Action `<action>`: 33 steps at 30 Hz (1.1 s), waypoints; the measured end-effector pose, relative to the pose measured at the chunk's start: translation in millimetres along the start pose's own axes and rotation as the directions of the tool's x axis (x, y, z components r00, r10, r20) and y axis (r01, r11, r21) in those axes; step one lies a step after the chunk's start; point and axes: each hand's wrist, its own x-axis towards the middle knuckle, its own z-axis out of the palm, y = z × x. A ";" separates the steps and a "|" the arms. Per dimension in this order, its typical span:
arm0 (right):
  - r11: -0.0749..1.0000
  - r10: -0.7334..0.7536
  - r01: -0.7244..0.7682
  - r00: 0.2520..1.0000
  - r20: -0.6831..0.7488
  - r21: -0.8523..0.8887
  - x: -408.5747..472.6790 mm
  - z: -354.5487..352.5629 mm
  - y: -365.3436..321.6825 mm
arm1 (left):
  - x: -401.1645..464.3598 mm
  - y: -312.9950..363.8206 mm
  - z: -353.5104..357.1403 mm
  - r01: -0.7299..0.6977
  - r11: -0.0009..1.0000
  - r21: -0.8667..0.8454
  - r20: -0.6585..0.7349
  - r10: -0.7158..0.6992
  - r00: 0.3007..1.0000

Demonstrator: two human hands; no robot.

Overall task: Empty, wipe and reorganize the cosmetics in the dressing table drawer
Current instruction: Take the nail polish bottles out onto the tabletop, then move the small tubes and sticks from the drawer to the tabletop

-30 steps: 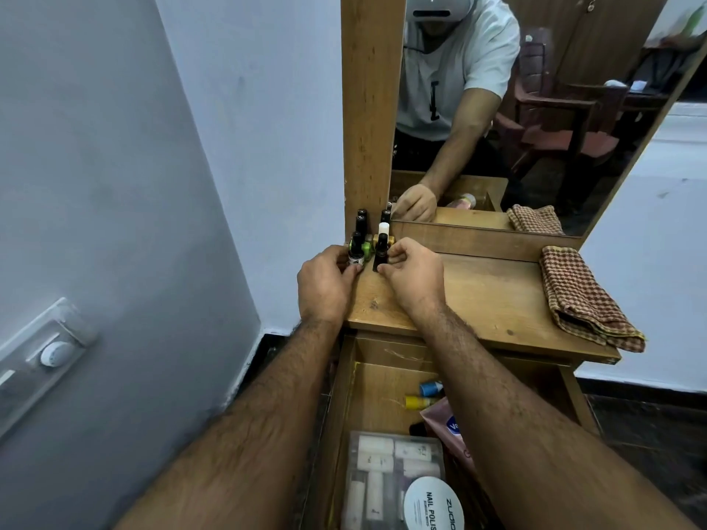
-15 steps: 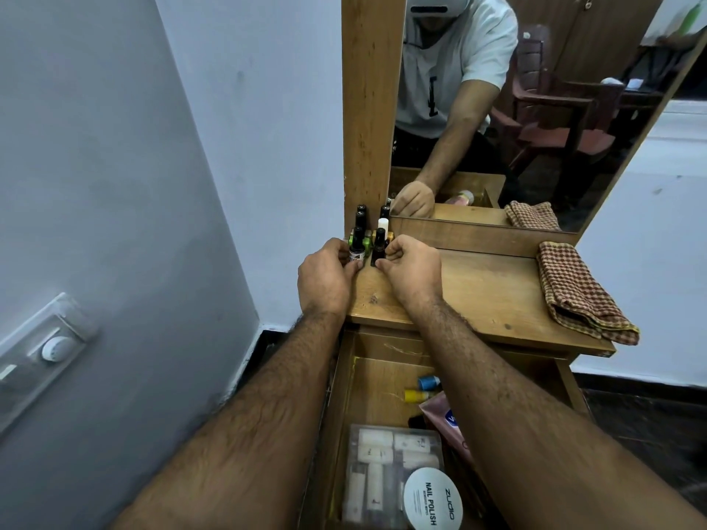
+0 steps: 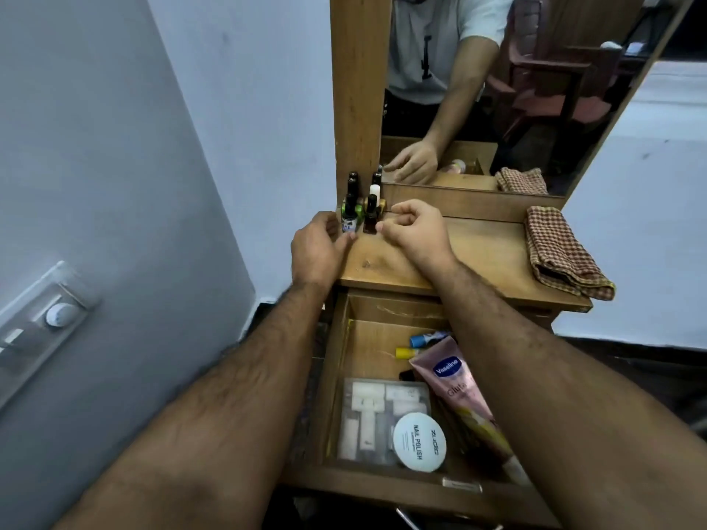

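Reaching forward, both forearms stretch over the open drawer (image 3: 382, 476) to the tabletop corner; the left hand (image 3: 315, 248) touches the small bottles (image 3: 361, 210) with nearly straight fingers; the right hand (image 3: 415, 231) rests just beside them, fingers loosely curled, holding nothing; a Vaseline tube (image 3: 455, 380) lies in the drawer.

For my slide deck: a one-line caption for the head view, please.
Both hands flank small nail polish bottles on the dressing table; open drawer below.
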 end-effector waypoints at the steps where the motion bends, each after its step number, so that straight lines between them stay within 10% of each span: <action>1: 1.000 -0.011 0.010 1.000 0.019 0.024 -5.6 -8.0 -0.5 | -6.4 0.2 -2.0 -0.012 1.000 -0.014 0.003 0.012 1.000; 7: 0.993 -0.120 0.120 0.991 -0.060 -0.006 -67.7 -44.0 12.6 | -70.6 16.8 -10.1 -0.240 0.970 -0.034 -0.227 0.227 0.947; 16: 0.913 0.050 -0.026 0.998 0.047 -0.406 -142.4 -89.0 57.0 | -138.3 28.6 14.0 -0.142 0.985 0.103 0.267 0.110 0.957; 33: 0.510 0.152 0.166 0.948 0.279 -0.844 -156.9 -72.5 60.9 | -143.1 2.7 24.0 -0.096 0.980 0.175 0.335 0.032 0.942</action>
